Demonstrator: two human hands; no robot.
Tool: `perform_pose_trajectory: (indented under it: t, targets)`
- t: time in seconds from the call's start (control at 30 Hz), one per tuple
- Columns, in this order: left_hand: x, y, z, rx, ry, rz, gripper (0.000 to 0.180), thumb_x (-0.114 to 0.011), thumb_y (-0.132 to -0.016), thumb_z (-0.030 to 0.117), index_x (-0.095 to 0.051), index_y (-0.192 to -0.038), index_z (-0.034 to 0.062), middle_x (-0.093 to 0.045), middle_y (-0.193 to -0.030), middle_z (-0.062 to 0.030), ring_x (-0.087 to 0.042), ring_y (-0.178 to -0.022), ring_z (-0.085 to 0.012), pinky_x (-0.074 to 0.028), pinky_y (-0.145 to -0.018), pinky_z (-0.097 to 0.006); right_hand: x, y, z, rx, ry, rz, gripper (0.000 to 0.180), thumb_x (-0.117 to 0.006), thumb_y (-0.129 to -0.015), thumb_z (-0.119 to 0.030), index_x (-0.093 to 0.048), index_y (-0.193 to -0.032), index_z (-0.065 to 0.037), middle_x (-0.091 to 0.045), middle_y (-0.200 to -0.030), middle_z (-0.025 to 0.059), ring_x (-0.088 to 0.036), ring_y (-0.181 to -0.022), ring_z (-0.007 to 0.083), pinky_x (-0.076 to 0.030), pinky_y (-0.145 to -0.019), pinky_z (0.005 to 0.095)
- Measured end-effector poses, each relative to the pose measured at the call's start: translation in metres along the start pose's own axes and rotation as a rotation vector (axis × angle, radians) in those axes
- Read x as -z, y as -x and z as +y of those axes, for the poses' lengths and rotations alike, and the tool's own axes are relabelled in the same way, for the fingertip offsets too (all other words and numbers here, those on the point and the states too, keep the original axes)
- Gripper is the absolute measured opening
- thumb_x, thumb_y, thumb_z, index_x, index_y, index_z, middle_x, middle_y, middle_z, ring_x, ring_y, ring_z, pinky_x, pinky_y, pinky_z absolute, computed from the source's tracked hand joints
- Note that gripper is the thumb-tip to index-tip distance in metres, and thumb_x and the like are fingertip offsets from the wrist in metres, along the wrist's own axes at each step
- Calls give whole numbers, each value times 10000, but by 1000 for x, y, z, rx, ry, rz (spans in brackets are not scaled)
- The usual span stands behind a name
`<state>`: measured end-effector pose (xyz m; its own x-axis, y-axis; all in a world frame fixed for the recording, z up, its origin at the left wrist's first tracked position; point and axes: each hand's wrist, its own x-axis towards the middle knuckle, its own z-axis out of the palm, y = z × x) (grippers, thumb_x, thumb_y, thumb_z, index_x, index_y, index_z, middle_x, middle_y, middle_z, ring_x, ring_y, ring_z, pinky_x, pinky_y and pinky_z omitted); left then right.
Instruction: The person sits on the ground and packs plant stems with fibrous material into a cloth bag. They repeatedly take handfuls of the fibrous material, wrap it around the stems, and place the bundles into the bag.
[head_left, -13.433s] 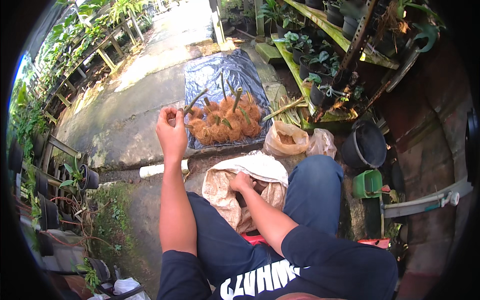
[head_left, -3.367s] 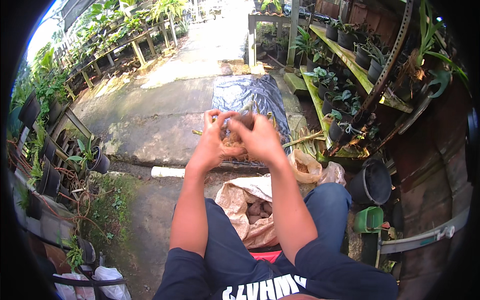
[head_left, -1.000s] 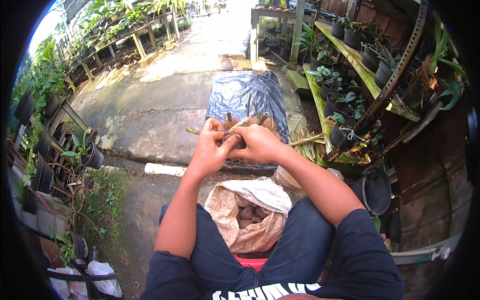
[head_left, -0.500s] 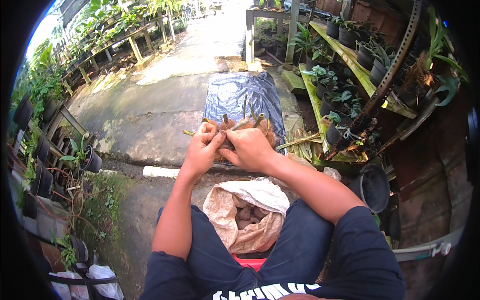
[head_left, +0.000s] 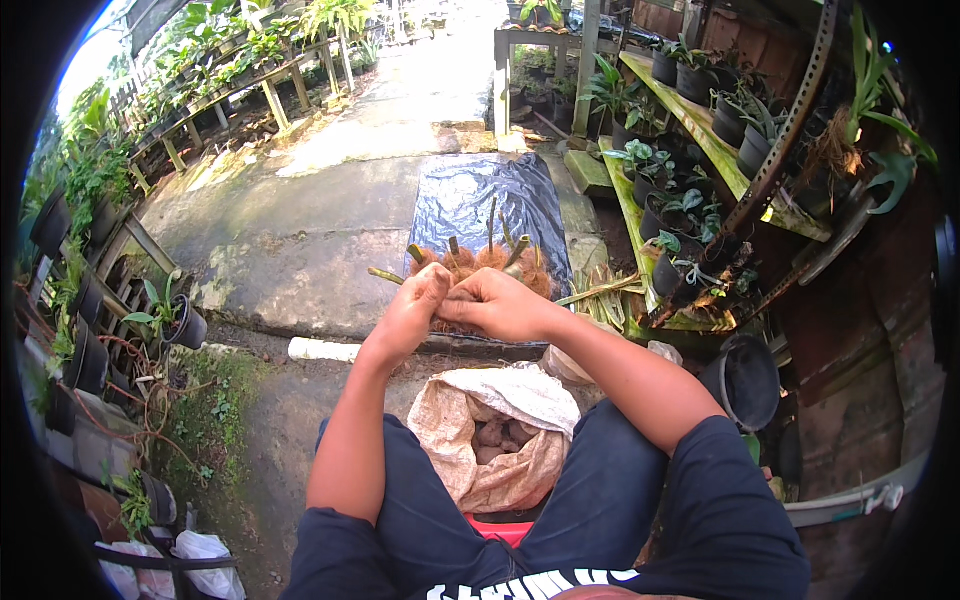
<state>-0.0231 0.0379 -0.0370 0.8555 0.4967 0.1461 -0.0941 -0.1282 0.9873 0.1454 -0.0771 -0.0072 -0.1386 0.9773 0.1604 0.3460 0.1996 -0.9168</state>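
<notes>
My left hand (head_left: 410,312) and my right hand (head_left: 502,303) meet in front of me, fingers curled together in a pinch. Whatever lies between the fingers is hidden or too small to make out. Just beyond them, brown fibre-wrapped clumps (head_left: 533,272) with cut green stems sit along the near end of a shiny black plastic sheet (head_left: 455,200). Between my knees stands a woven sack (head_left: 440,425), its rim folded back, with brown lumps (head_left: 497,438) inside.
Dry leaf strips (head_left: 610,298) lie right of the sheet. A white pipe piece (head_left: 322,349) rests on the ground at left. At right are an empty black pot (head_left: 748,380) and mossy plank shelves (head_left: 690,110) with potted plants. A hanging potted plant (head_left: 180,322) is at left.
My hands have dropped slightly toward me and drawn closer together, the right fingers curling in more. The stems behind them show more fully now.
</notes>
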Motion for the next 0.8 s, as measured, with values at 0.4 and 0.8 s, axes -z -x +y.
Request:
perform_pose_trajectory:
  t: [0.4, 0.8]
  targets:
    - [2, -1, 0, -113, 27, 5, 477, -652, -1042, 485, -611, -936, 22, -463, -1067, 3, -458, -971, -116, -400, -913, -289, 1, -6, 11, -97, -85, -36, 706, -403, -1099, -621, -505, -647, -88, -507, -567, 6, -453, -493, 96, -334, -484, 294]
    - [-7, 0, 13, -342, 50, 100, 423, -721, -1007, 389, -691, -867, -10, -424, -1096, -31, -429, -1075, -166, -355, -1006, -339, -15, 0, -13, -178, -415, 109, 613, -526, -1076, -580, -529, -648, -141, -430, -547, -65, -379, -454, 58, -276, -446, 271]
